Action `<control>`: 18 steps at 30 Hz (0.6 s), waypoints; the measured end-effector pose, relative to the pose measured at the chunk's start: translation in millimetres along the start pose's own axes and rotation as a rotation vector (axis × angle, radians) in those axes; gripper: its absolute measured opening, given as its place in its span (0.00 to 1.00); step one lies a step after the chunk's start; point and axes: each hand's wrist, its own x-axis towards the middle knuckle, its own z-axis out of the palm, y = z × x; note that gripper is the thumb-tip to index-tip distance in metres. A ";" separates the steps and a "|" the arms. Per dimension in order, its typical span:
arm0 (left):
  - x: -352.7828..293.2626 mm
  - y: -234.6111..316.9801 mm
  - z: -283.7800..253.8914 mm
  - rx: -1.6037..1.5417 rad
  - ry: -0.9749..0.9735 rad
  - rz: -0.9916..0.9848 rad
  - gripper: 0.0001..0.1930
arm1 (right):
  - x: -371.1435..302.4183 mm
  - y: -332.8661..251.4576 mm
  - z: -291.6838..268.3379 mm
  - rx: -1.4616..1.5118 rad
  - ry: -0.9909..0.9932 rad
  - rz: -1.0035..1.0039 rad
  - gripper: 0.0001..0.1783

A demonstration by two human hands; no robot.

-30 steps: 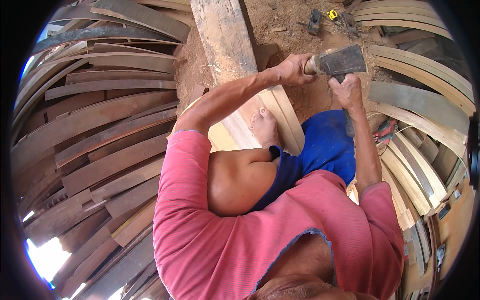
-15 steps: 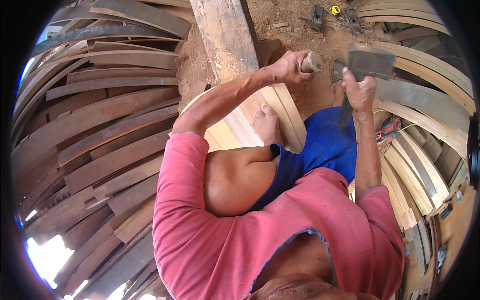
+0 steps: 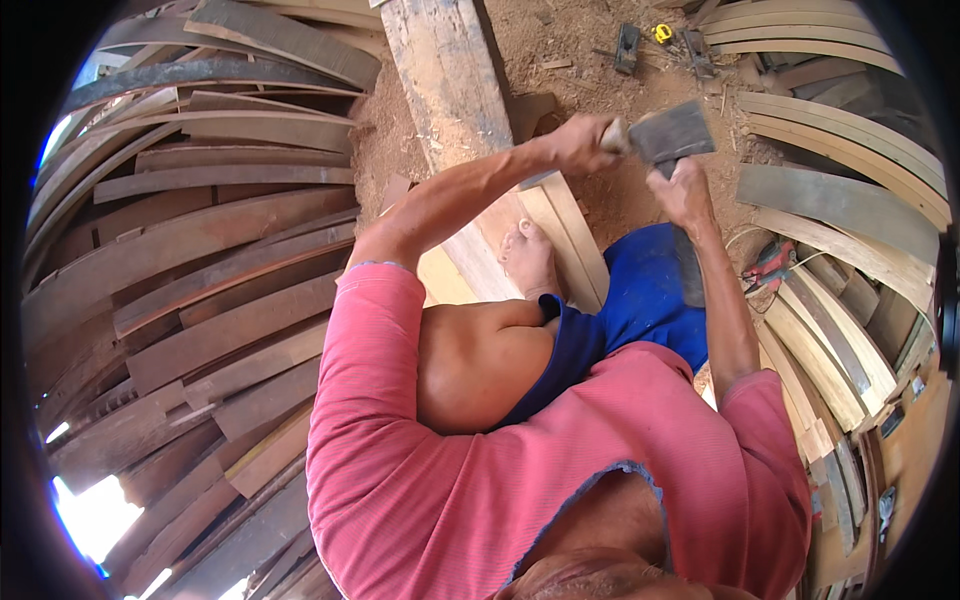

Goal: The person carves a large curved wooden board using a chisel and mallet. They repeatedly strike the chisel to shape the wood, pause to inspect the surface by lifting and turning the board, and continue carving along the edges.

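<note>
Steel blade: a hatchet [image 3: 672, 133] with a broad, dull grey, roughly rectangular head is held above the sawdust-strewn ground [image 3: 590, 60].
Long axis: the head runs left to right, its wide end turned to the right; the handle is hidden in the fist.
Left hand [image 3: 578, 143]: closed tight round the handle, just left of the head.
Right hand [image 3: 684, 192]: curled under the head, touching its lower edge.
Below: a pale plank [image 3: 560, 235] under a bare foot [image 3: 528, 262].
Around: curved wooden staves [image 3: 220, 250] are stacked.

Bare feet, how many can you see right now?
1: a bare foot resting on the pale plank, below the left hand. The other foot may be hidden under the blue shorts.
</note>
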 end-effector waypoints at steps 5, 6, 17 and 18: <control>-22.2 -5.7 -4.2 -0.091 0.020 0.000 0.24 | -21.4 -6.5 -12.9 0.312 -0.183 0.420 0.14; -19.1 0.8 -12.4 -0.106 0.052 -0.092 0.23 | -18.8 0.1 -17.3 0.384 -0.152 0.430 0.13; 17.1 34.1 -41.3 -0.105 0.289 0.022 0.22 | 4.8 -40.8 -71.1 0.566 0.209 0.284 0.09; 17.4 33.9 -40.3 -0.117 0.288 0.019 0.21 | 5.4 -44.4 -73.3 0.591 0.242 0.260 0.09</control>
